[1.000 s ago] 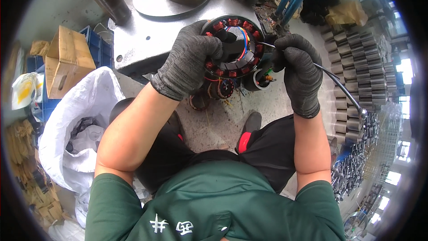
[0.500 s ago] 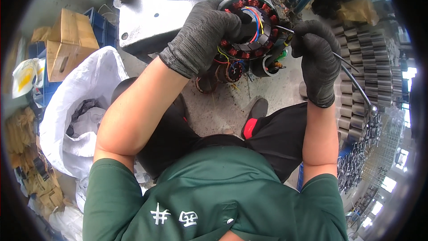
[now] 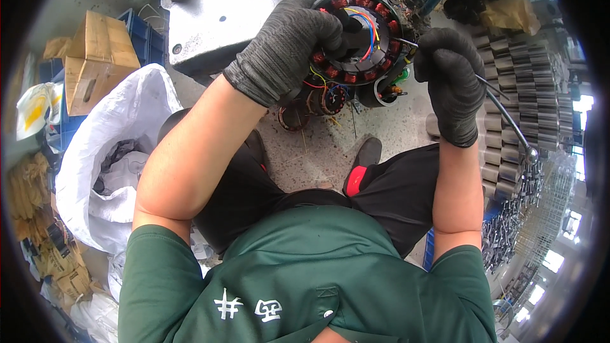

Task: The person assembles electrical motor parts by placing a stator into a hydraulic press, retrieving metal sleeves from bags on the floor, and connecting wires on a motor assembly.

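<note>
My left hand (image 3: 292, 44), in a dark grey knit glove, is closed on the left rim of a round motor stator (image 3: 383, 67) with red copper windings. Yellow, blue and red wires (image 3: 370, 28) curve through the stator's opening. In a matching glove, my right hand (image 3: 451, 82) is wrapped round a slim metal rod tool (image 3: 513, 128). One tip of it points at the stator's right rim; I cannot tell if they touch. The tool's longer end runs down to the right to a rounded knob. The left thumb is partly hidden at the stator's opening.
A metal bench (image 3: 210, 32) stands ahead. Smaller wound stators (image 3: 294, 116) and a grey cylindrical housing (image 3: 386, 96) sit below the held one. At left are a white sack (image 3: 82, 171) and a cardboard box (image 3: 101, 63); stacked metal cylinders (image 3: 530, 82) fill the right.
The stator has turned and tilted slightly in my left hand, its top rim now a little higher. My right hand and the rod tool have hardly moved.
</note>
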Motion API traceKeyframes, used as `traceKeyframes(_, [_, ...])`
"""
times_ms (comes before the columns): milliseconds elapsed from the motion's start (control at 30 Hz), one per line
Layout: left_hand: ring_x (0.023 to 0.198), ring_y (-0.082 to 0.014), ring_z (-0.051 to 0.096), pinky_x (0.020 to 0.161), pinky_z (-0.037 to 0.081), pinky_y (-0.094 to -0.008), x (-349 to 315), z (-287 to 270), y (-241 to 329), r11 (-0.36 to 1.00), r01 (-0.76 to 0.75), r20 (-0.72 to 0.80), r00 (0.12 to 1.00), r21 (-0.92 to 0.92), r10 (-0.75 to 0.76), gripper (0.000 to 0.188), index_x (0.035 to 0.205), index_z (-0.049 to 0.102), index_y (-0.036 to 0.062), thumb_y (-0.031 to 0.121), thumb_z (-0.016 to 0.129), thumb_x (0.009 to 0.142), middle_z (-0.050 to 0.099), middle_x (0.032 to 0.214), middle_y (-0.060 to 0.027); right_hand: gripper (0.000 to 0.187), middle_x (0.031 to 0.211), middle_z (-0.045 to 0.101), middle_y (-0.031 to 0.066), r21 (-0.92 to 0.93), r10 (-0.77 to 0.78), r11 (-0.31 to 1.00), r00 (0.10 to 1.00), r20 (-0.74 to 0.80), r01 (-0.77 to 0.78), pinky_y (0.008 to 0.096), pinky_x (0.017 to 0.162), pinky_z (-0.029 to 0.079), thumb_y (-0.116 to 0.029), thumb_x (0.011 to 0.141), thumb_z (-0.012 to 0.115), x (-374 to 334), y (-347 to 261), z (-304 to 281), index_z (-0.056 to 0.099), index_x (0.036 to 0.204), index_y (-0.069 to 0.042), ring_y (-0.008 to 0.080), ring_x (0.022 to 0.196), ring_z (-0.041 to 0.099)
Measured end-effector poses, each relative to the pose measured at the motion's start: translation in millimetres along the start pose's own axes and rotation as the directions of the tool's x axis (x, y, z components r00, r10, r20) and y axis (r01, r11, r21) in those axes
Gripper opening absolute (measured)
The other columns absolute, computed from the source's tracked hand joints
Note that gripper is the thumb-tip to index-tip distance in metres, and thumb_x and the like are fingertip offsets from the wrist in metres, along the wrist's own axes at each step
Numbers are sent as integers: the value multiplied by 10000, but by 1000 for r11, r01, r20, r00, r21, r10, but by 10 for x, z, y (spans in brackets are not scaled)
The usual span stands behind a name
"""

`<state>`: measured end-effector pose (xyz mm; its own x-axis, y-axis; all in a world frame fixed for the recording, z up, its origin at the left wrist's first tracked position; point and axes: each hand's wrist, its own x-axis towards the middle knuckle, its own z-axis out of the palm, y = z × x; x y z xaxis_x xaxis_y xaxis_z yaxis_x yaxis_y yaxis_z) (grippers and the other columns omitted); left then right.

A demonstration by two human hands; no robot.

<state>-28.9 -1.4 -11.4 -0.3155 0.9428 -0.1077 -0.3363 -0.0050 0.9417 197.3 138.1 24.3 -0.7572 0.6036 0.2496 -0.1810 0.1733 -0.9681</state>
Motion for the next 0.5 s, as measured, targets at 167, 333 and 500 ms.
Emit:
traceKeyframes(167, [696, -169, 629, 701, 533, -295, -37, 19, 81, 992, -11, 36, 999, 129, 7, 359, 1071, 605, -56, 81, 581, 740, 636, 752, -80, 342, 845, 606, 113, 16, 58, 998, 990, 129, -61, 292, 584, 417, -248, 901, 604, 20, -6, -115, 662, 1058, 49, 179, 676, 549])
traceKeyframes(333, [680, -172, 626, 658, 529, -291, -4, -19, 43, 975, -27, 83, 996, 220, 9, 417, 1117, 615, -84, 77, 576, 734, 657, 766, -95, 347, 790, 676, 89, 56, 146, 985, 963, 227, -162, 279, 598, 460, -276, 883, 629, 60, -13, -188, 702, 1029, 30, 147, 655, 591])
traceKeyframes(500, [700, -200, 638, 710, 532, -340, -13, 57, 44, 980, 70, -60, 996, 185, -60, 263, 973, 644, -51, 94, 607, 757, 676, 776, -109, 286, 820, 703, 86, -86, 113, 991, 991, 66, -107, 295, 645, 516, -203, 894, 636, -4, -4, -106, 706, 1052, 25, 147, 694, 634])
